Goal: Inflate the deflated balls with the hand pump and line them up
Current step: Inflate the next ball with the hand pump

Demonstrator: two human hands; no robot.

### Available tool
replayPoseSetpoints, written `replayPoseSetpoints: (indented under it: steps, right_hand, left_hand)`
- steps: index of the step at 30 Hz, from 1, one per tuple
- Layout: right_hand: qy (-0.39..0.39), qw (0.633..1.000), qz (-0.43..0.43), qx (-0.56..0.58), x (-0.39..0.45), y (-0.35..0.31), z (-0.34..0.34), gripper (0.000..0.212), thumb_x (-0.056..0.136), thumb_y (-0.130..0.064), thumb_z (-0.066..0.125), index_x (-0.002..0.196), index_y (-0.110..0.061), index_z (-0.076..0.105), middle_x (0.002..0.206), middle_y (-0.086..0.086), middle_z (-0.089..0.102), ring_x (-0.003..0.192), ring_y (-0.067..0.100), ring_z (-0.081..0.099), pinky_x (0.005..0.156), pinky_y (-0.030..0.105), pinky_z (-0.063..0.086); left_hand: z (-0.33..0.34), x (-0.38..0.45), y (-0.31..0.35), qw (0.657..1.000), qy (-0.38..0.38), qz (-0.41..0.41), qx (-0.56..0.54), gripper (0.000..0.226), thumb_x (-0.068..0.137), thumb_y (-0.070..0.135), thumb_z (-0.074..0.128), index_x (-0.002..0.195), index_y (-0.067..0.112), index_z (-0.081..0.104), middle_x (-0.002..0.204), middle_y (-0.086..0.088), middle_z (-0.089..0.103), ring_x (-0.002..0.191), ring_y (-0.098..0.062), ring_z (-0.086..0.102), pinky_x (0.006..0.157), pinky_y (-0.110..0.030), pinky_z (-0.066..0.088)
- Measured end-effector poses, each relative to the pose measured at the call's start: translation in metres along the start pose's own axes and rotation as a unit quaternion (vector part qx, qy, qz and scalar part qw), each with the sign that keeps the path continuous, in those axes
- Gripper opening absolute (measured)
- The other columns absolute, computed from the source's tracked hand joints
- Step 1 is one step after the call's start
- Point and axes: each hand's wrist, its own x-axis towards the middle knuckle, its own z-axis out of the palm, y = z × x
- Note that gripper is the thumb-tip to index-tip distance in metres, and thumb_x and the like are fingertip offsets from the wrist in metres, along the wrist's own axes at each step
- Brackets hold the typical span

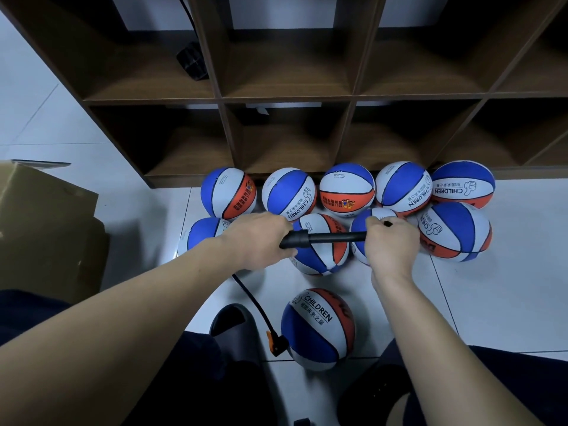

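Head view: both hands' grip, left hand [258, 238] and right hand [392, 244], holds pump [325, 237].

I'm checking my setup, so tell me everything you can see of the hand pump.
The hand pump shows as a black, plastic-looking T-handle held level above the balls; the left hand and right hand grip its two ends. Its black hose curves down to an orange-and-black nozzle against the nearest ball. The barrel is hidden.
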Motion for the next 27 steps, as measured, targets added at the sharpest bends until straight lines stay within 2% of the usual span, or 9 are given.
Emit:
replayPoseSetpoints:
  steps: [5,9,12,15,17,21,23,27]
  right_hand:
    - [0.012,0.998,-0.056,0.011,-0.026,0.001,0.02,0.044,0.091,-0.014,0.063,0.058,-0.015,0.035,0.052,-0.001,0.033,0.055,0.024,0.03,0.053,0.036,0.03]
    - [-0.004,0.997,-0.072,0.01,-0.037,0.002,0.033,0.045,0.098,-0.019,0.062,0.06,-0.016,0.037,0.052,-0.004,0.037,0.052,0.02,0.034,0.053,0.035,0.032]
    - [-0.032,0.995,-0.092,-0.003,-0.045,0.004,0.04,0.045,0.102,-0.027,0.062,0.063,-0.016,0.041,0.059,0.001,0.045,0.057,0.023,0.041,0.057,0.037,0.037]
    - [-0.058,0.995,-0.084,-0.007,-0.05,0.004,0.043,0.047,0.104,-0.029,0.061,0.063,-0.017,0.043,0.057,-0.002,0.046,0.056,0.02,0.043,0.056,0.036,0.035]
    - [-0.064,0.995,-0.08,-0.005,-0.05,0.002,0.043,0.046,0.105,-0.031,0.062,0.065,-0.014,0.047,0.056,-0.004,0.048,0.058,0.021,0.045,0.058,0.038,0.039]
    - [-0.092,0.994,-0.065,-0.005,-0.044,0.004,0.044,0.042,0.102,-0.032,0.066,0.069,-0.009,0.053,0.059,0.001,0.053,0.059,0.022,0.049,0.062,0.041,0.048]
    - [-0.102,0.993,-0.055,-0.005,-0.038,0.006,0.04,0.043,0.099,-0.03,0.068,0.067,-0.008,0.05,0.056,0.002,0.049,0.056,0.023,0.045,0.058,0.04,0.046]
    - [-0.085,0.996,-0.019,-0.009,-0.01,0.006,0.017,0.046,0.093,-0.022,0.071,0.058,-0.014,0.041,0.047,-0.005,0.035,0.051,0.022,0.033,0.053,0.033,0.03]
  left_hand:
    - [0.0,-0.003,0.0,1.0,0.009,0.003,0.007,0.03,0.101,0.054,0.063,0.084,0.029,0.06,0.076,0.005,0.063,0.071,-0.015,0.06,0.059,-0.032,0.045]
    - [0.0,-0.002,0.007,1.0,0.016,0.007,0.007,0.032,0.101,0.055,0.063,0.085,0.027,0.062,0.073,0.005,0.062,0.069,-0.015,0.06,0.056,-0.031,0.042]
    - [0.002,-0.003,0.014,1.0,0.01,0.006,0.002,0.033,0.1,0.053,0.062,0.081,0.027,0.06,0.069,0.006,0.061,0.065,-0.015,0.059,0.057,-0.032,0.045]
    - [0.004,-0.002,0.022,1.0,0.01,0.01,-0.004,0.03,0.1,0.052,0.063,0.082,0.028,0.06,0.069,0.007,0.06,0.066,-0.015,0.059,0.056,-0.032,0.043]
    - [0.004,-0.001,0.023,1.0,0.015,0.012,-0.009,0.029,0.1,0.053,0.063,0.082,0.03,0.059,0.07,0.007,0.061,0.066,-0.014,0.059,0.055,-0.031,0.04]
    - [0.004,-0.001,0.021,1.0,0.001,0.011,-0.021,0.029,0.1,0.053,0.064,0.084,0.029,0.061,0.072,0.007,0.063,0.067,-0.014,0.061,0.057,-0.032,0.045]
    - [0.005,-0.001,0.02,1.0,-0.007,0.012,-0.023,0.029,0.1,0.054,0.064,0.086,0.029,0.062,0.073,0.007,0.063,0.068,-0.014,0.061,0.059,-0.033,0.048]
    - [0.003,-0.001,0.011,1.0,-0.005,0.002,-0.023,0.03,0.099,0.051,0.066,0.081,0.029,0.057,0.071,0.007,0.06,0.067,-0.013,0.058,0.06,-0.033,0.046]
